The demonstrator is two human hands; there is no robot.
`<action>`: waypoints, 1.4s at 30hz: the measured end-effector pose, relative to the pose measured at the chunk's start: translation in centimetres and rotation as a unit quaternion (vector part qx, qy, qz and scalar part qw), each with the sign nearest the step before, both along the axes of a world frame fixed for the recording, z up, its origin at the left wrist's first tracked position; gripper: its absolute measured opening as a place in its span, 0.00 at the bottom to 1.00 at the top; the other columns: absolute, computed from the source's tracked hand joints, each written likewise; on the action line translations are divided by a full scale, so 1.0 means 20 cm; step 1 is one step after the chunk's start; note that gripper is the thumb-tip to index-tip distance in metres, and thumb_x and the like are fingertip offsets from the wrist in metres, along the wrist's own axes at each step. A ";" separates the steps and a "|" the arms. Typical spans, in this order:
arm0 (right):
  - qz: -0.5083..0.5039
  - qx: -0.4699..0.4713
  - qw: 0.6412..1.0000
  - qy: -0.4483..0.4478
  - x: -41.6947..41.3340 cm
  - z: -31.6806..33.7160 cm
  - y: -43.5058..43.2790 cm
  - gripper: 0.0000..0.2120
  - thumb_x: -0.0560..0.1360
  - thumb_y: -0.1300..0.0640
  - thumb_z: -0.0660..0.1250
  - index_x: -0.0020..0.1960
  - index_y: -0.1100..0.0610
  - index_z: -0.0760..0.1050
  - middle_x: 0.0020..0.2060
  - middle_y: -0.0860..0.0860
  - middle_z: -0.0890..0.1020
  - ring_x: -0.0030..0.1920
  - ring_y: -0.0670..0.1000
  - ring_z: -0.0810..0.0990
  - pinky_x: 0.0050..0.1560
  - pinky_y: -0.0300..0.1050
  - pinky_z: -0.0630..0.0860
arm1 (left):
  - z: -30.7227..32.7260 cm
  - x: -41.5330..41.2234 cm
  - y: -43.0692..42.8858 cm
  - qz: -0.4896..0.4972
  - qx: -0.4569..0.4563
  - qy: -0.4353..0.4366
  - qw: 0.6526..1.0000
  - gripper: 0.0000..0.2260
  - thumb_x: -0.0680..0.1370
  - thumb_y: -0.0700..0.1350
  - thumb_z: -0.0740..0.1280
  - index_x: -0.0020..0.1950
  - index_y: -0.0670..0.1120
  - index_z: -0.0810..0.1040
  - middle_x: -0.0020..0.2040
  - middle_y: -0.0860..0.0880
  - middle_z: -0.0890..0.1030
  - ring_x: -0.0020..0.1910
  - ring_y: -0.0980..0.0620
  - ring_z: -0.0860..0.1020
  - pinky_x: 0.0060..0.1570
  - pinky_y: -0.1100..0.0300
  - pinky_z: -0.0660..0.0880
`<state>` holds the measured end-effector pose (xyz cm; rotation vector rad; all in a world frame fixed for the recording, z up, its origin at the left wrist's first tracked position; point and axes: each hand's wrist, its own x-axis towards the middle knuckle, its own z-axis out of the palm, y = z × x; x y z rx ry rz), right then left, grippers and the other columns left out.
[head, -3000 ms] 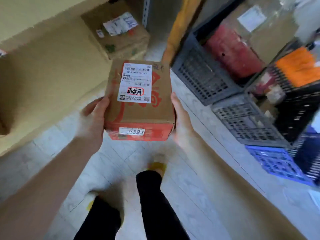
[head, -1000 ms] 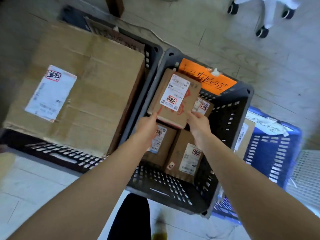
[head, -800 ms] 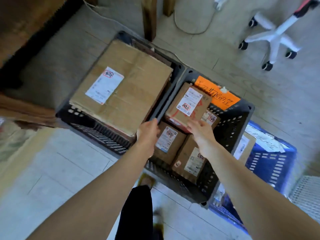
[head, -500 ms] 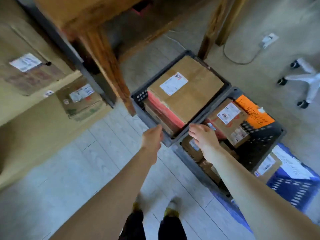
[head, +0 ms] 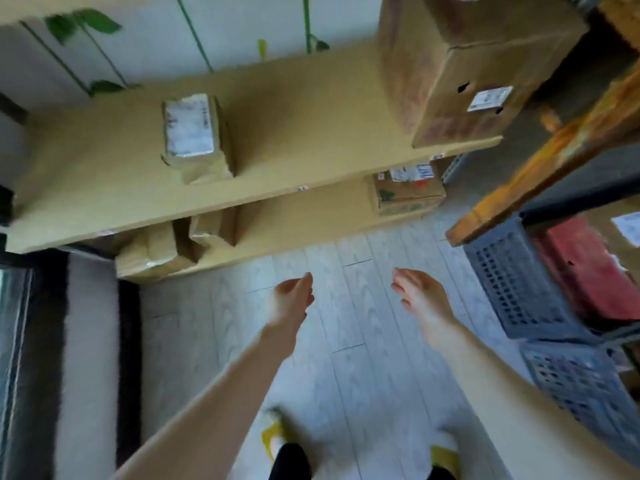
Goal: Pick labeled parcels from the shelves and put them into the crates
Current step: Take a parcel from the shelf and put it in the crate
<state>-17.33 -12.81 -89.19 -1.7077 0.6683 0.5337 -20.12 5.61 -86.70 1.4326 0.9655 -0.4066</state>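
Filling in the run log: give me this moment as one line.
left hand: open, empty | right hand: open, empty | facing shelves | small parcel on upper shelf | grey crate at right

Pale wood-grain floorboards (head: 346, 323) fill the middle. At far left, green plant leaves (head: 83, 24) on thin stems stand against a white wall (head: 242, 26). An orange-brown wooden beam (head: 540, 161) slants across the right. A dark-edged pale strip (head: 86, 358) runs along the near left.

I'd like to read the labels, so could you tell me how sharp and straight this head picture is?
Head view: motion-blurred and soft, so the label on the upper-shelf parcel is unreadable; wide-angle distortion bows the shelf; even daylight, no glare.
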 end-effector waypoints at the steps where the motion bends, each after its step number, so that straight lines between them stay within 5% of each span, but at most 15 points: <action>1: 0.012 -0.001 1.000 0.000 0.01 -0.03 0.15 0.23 0.75 0.55 0.64 0.54 0.77 0.68 0.54 0.72 0.75 0.60 0.68 0.72 0.61 0.63 0.68 | -0.03 -0.01 0.15 0.008 0.009 -0.003 1.000 0.13 0.78 0.47 0.62 0.34 0.50 0.66 0.42 0.46 0.71 0.44 0.50 0.68 0.35 0.61 0.61; 9: 0.108 -0.001 0.994 -0.017 0.19 -0.40 0.98 0.24 0.75 0.55 0.65 0.59 0.74 0.66 0.58 0.70 0.72 0.61 0.67 0.71 0.63 0.63 0.67 | -0.43 -0.01 0.92 0.096 0.050 0.000 0.994 0.13 0.77 0.48 0.62 0.32 0.51 0.67 0.40 0.48 0.73 0.44 0.50 0.69 0.45 0.56 0.66; 15: 0.174 -0.009 0.985 -0.023 0.42 -0.93 1.41 0.21 0.75 0.51 0.65 0.58 0.68 0.72 0.53 0.64 0.79 0.55 0.62 0.78 0.51 0.52 0.75 | -0.94 0.16 1.26 0.137 0.063 -0.021 0.988 0.10 0.77 0.51 0.63 0.36 0.51 0.71 0.45 0.48 0.76 0.49 0.49 0.73 0.53 0.55 0.69; 17: 0.188 -0.003 0.982 -0.027 0.50 -1.11 1.55 0.19 0.75 0.50 0.65 0.58 0.63 0.73 0.46 0.55 0.78 0.47 0.53 0.78 0.43 0.43 0.73 | -1.13 0.26 1.36 0.139 0.080 -0.031 0.987 0.09 0.77 0.52 0.63 0.47 0.47 0.77 0.51 0.45 0.77 0.55 0.48 0.74 0.58 0.54 0.70; 20: 0.211 -0.023 0.974 -0.083 0.66 -1.35 1.76 0.21 0.74 0.48 0.65 0.60 0.62 0.73 0.49 0.53 0.77 0.48 0.50 0.74 0.47 0.41 0.68 | -1.39 0.43 1.48 0.171 0.093 -0.054 0.979 0.23 0.78 0.53 0.61 0.68 0.42 0.69 0.62 0.44 0.75 0.61 0.46 0.73 0.63 0.52 0.69; 26: 0.187 -0.004 0.965 -0.184 0.92 -1.63 2.09 0.24 0.75 0.47 0.63 0.66 0.59 0.67 0.62 0.55 0.75 0.62 0.54 0.73 0.53 0.39 0.65 | -1.79 0.70 1.58 0.238 0.175 -0.169 0.940 0.18 0.81 0.53 0.52 0.62 0.45 0.73 0.50 0.51 0.75 0.48 0.53 0.73 0.49 0.61 0.68; 31: 0.176 0.045 0.957 -0.228 0.97 -1.75 2.06 0.20 0.79 0.49 0.58 0.69 0.52 0.64 0.65 0.51 0.70 0.59 0.47 0.72 0.53 0.37 0.66 | -2.00 0.75 1.59 0.284 0.159 -0.218 0.920 0.14 0.78 0.50 0.59 0.36 0.44 0.71 0.31 0.52 0.71 0.30 0.58 0.68 0.26 0.74 0.65; 33: 0.172 0.051 0.954 -0.241 1.01 -1.76 1.99 0.20 0.79 0.49 0.57 0.70 0.46 0.62 0.70 0.48 0.65 0.66 0.49 0.67 0.61 0.44 0.66 | -2.03 0.75 1.57 0.267 0.137 -0.214 0.929 0.12 0.76 0.50 0.65 0.35 0.46 0.72 0.31 0.53 0.73 0.32 0.57 0.71 0.29 0.72 0.68; 36: 0.146 0.084 0.959 -0.227 1.04 -1.75 1.90 0.17 0.79 0.54 0.57 0.66 0.40 0.66 0.69 0.46 0.66 0.67 0.51 0.69 0.67 0.55 0.66 | -2.00 0.75 1.52 0.248 0.058 -0.213 0.943 0.15 0.73 0.54 0.68 0.47 0.42 0.76 0.39 0.50 0.78 0.40 0.54 0.77 0.41 0.63 0.74; 39: 0.126 0.150 0.960 -0.198 0.99 -1.73 1.82 0.15 0.80 0.57 0.56 0.60 0.41 0.72 0.65 0.48 0.74 0.61 0.51 0.75 0.62 0.54 0.71 | -1.94 0.72 1.49 0.233 -0.003 -0.250 0.940 0.12 0.73 0.52 0.69 0.46 0.43 0.76 0.45 0.48 0.81 0.46 0.51 0.80 0.52 0.57 0.76; 42: 0.111 0.152 0.969 -0.159 0.95 -1.71 1.72 0.15 0.77 0.50 0.61 0.63 0.49 0.69 0.63 0.51 0.76 0.60 0.51 0.77 0.62 0.53 0.72 | -1.88 0.66 1.47 0.248 -0.001 -0.296 0.922 0.12 0.72 0.49 0.70 0.52 0.48 0.74 0.50 0.49 0.81 0.47 0.54 0.80 0.51 0.59 0.76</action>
